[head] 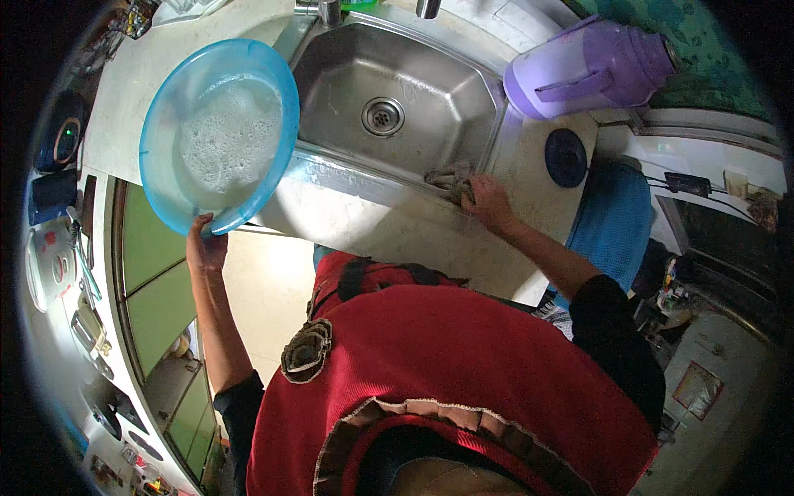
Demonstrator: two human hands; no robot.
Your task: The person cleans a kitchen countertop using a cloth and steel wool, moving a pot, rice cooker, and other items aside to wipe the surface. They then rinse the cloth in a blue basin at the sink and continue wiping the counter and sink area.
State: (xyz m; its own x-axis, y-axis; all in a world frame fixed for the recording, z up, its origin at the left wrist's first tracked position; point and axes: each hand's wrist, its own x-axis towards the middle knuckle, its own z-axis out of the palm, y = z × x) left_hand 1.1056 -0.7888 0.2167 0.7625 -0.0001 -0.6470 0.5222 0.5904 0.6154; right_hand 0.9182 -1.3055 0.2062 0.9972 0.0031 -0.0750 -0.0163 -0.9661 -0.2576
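My left hand (206, 246) grips the near rim of a translucent blue plastic basin (162, 180), thumb over the edge. White suds (231, 133) cover the water inside it. The basin stands on the counter left of the sink, and its right side meets the sink's edge. My right hand (488, 201) holds a wrung, greyish-brown cloth (451, 178) at the front right corner of the stainless steel sink (347, 80). No water stands in the sink, and its round drain strainer (383, 116) is in plain sight.
A purple thermos flask (583, 71) lies at the right behind the sink, near a dark round lid (566, 157). The metal faucet (428, 7) is cut off by the top edge. Green cabinet doors (155, 248) run down the left, and a blue cloth-like cover (611, 223) hangs at the right.
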